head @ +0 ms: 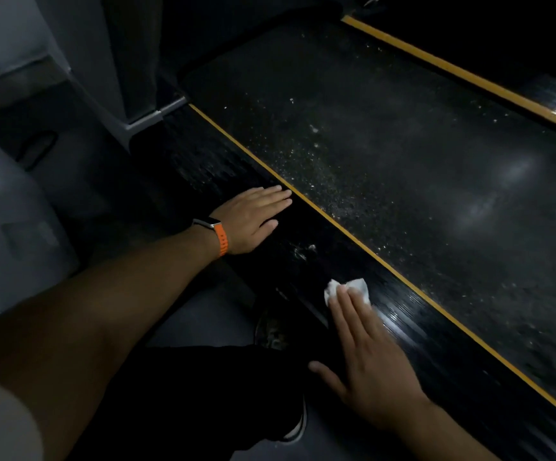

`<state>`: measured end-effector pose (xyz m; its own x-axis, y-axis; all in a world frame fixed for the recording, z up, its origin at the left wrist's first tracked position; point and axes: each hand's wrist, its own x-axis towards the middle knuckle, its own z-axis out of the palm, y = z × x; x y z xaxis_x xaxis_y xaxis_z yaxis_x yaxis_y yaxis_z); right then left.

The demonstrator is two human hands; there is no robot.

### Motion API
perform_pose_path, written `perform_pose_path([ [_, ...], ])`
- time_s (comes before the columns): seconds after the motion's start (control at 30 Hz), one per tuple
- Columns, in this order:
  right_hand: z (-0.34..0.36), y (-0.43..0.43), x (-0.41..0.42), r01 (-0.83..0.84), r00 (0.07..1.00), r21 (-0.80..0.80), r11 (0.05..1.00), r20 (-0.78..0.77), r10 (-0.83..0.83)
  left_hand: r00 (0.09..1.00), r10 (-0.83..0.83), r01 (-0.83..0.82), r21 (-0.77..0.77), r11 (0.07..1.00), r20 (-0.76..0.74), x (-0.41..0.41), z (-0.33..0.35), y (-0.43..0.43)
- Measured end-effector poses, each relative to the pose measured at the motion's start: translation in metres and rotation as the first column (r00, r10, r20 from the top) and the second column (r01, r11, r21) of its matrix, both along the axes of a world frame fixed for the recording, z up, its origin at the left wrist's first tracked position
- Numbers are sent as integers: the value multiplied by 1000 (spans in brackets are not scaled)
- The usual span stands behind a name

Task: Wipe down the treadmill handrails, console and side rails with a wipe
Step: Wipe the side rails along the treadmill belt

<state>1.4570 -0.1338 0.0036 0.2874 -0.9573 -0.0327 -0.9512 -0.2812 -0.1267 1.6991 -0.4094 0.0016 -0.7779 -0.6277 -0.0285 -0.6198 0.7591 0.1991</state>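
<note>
Looking down from the head view, a white wipe [350,289] is pressed onto the black side rail [413,331] under straight fingers [345,311] of the right hand [366,371]. The left hand [253,217], fingers together, is laid flat farther along, likely for support.

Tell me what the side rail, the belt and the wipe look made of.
The side rail is likely hard plastic or rubber: black, ribbed, with glossy highlights. The belt looks rubbery: matte black, dust-speckled, with dull reflections. The wipe seems to be thin white paper or nonwoven cloth, crumpled.
</note>
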Motion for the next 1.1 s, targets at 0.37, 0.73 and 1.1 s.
perform_pose_path([
  [0.37,-1,-61,40,-52,999,74,996,2,52,999,-19,18,-13,1000,-38,-3,3,-1],
  [0.73,1,-104,76,-94,995,108,990,-8,95,1000,-2,2,-22,1000,-23,-3,3,0],
  [1.1,-2,-50,36,-55,998,62,997,28,53,998,-13,11,-34,999,-57,-3,0,0],
])
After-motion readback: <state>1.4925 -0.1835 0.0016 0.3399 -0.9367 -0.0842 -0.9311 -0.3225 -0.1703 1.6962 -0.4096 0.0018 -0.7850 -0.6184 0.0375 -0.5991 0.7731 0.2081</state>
